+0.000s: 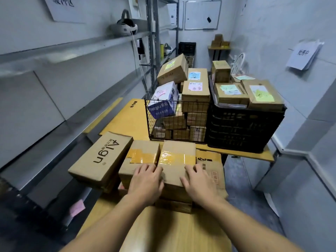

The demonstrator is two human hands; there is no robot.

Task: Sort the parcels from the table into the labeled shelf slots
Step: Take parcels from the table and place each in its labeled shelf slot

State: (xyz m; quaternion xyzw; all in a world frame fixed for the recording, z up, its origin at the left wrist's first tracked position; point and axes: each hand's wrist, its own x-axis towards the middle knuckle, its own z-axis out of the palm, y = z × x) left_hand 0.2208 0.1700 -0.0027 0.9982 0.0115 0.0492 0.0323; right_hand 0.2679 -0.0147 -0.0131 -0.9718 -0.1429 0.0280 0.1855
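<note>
Several cardboard parcels lie on the wooden table (174, 231) in front of me. A taped brown parcel (177, 157) sits in the middle, with a second taped parcel (141, 154) at its left and a printed parcel (211, 164) at its right. My left hand (145, 180) grips the middle parcel's left side, fingers curled into the gap between the two taped parcels. My right hand (197, 180) rests on its near right top, fingers bent. A box marked "Align" (101, 159) lies tilted at the left. Grey metal shelves (72, 50) run along the left wall.
A wire basket (152, 122) and a black plastic crate (243, 128), both heaped with labelled parcels, stand at the table's far end. A headset (124, 27) lies on the upper shelf. Paper signs hang on the walls. A pink note (77, 208) sticks to the lower shelf.
</note>
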